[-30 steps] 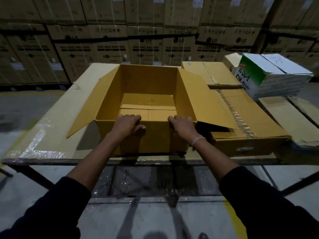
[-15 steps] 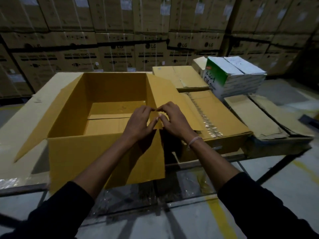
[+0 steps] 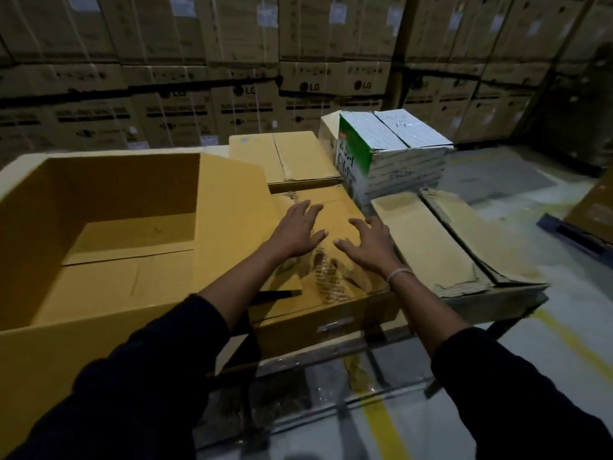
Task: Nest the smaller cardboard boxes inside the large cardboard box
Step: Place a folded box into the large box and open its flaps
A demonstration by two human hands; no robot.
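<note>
The large open cardboard box [image 3: 109,200] fills the left side, its flaps spread and its inside holding nothing. To its right lies a flat, taped brown box [image 3: 335,293] on the table. My left hand [image 3: 295,229] and my right hand [image 3: 368,242] hover side by side just over this taped box, fingers spread and straight, holding nothing. Another closed brown box [image 3: 285,161] lies behind it. A white and green box [image 3: 391,151] stands at the back right.
Worn, flattened cardboard sheets [image 3: 457,240] lie stacked at the table's right end. A wall of stacked printed cartons [image 3: 298,61] rises behind the table. The table's front edge [image 3: 331,356] is wrapped in plastic film. Yellow floor lines run below.
Both hands let go of the large box's near wall and moved right, over the taped brown box. The view swung to the right.
</note>
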